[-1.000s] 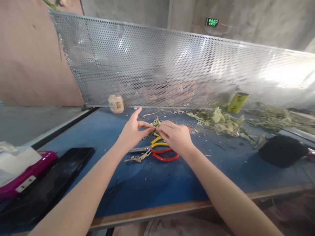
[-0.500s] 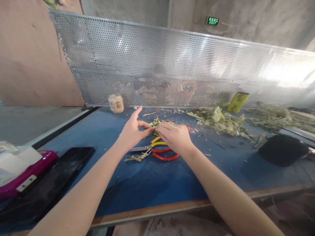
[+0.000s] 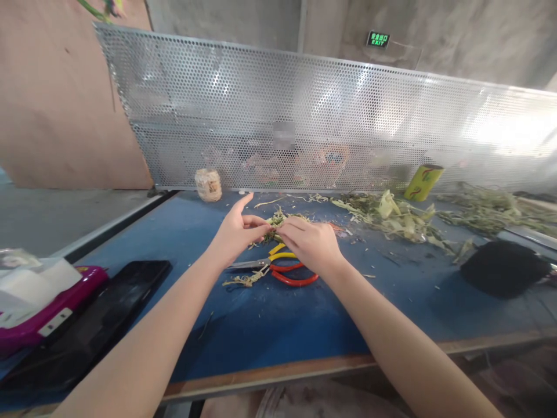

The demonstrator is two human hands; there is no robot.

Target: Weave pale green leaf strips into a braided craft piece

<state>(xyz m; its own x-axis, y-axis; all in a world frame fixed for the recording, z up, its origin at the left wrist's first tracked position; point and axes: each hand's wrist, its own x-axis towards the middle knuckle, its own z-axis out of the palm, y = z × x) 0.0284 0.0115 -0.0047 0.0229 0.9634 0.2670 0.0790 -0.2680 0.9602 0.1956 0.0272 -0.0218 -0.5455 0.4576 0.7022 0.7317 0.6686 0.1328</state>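
My left hand (image 3: 232, 235) and my right hand (image 3: 310, 241) meet fingertip to fingertip over the middle of the table. Both are closed in a pinch; whatever sits between the fingertips is too small to make out. One finger of my left hand sticks up, away from the pinch. Dry greenish plant scraps (image 3: 277, 219) lie just behind the fingertips. Below my right hand rest scissors with red handles (image 3: 296, 281) and yellow handles (image 3: 282, 255); I cannot tell if these are one tool or two. A knotted strip of pale fibre (image 3: 247, 280) lies near the metal blades.
On the blue table (image 3: 243, 331) at left are a black phone-like slab (image 3: 113, 307) and a purple power strip (image 3: 93, 278). A fibre roll (image 3: 208, 186) stands by the perforated metal screen (image 3: 243, 104). Dried husks (image 3: 395, 217), a yellow-green can (image 3: 423, 182) and a black object (image 3: 502, 269) sit right.
My hands keep the same pinch, fingertips together, with only a slight shift of the fingers. The whole view has shifted a little; the things on the table lie as before.
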